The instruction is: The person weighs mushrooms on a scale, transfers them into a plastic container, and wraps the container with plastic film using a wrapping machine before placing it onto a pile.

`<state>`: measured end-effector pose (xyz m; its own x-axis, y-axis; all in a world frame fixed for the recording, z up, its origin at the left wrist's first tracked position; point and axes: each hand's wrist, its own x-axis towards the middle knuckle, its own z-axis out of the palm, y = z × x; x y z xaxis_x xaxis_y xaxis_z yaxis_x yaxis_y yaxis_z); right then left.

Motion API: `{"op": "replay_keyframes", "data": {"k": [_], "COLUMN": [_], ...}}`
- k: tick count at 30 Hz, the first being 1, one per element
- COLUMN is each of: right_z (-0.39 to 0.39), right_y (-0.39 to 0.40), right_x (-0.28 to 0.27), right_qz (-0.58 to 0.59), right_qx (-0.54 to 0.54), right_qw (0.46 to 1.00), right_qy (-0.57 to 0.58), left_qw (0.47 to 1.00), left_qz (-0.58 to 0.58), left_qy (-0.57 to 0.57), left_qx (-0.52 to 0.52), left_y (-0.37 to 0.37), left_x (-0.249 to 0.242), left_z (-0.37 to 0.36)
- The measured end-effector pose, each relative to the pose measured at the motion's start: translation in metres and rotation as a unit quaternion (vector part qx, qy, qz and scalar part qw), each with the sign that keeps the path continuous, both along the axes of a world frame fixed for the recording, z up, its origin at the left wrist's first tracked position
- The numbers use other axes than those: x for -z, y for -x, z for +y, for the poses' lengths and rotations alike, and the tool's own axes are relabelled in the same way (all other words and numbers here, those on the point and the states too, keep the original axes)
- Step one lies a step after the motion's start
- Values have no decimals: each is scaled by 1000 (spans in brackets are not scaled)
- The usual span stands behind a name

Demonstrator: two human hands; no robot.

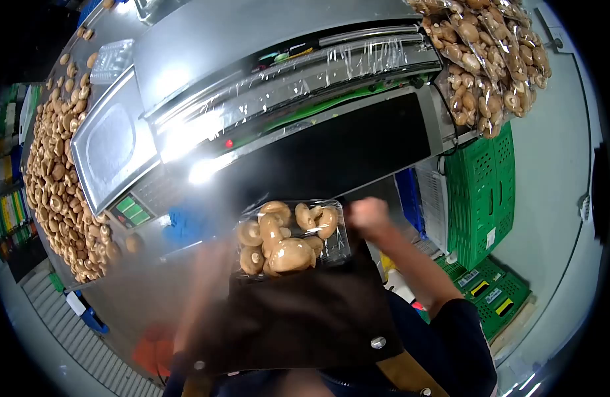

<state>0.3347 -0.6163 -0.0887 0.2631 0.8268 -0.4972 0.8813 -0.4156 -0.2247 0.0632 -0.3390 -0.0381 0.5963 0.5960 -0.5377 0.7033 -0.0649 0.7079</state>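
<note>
A tray of brown mushrooms [288, 246] under shiny clear film is in front of my apron, at the near edge of the wrapping machine [338, 149]. At the tray's right side my right hand [369, 217] is closed, with its knuckles up and its fingertips out of sight. My left hand [220, 250] is by the tray's left side, smeared by haze and motion, so its fingers do not show. Several mushrooms lie in the tray, some cap up and some stem up.
Loose mushrooms [57, 175] cover the left of the steel table. A scale [113, 142] with a green display stands beside them. Bagged mushrooms [487, 66] are piled at the upper right, above green crates [480, 198]. A clear plastic tray [113, 61] lies behind the scale.
</note>
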Motion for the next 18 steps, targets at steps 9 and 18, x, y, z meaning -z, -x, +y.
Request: {"op": "replay_keyframes", "data": {"k": [9,18], "right_z": [133,151], "right_y": [102,83], "right_x": [-63,-146], "right_qz": [769,654], "right_qx": [304,-12], "right_qw": [503,701], "right_qy": [-251,-283], "left_qw": [986,940], "left_qz": [-95,-335], "left_qy": [-107,-43], "left_qx": [-89,-41], "left_y": [-20,-58], "left_x": [-7,-110], "left_z": [-28,18]}}
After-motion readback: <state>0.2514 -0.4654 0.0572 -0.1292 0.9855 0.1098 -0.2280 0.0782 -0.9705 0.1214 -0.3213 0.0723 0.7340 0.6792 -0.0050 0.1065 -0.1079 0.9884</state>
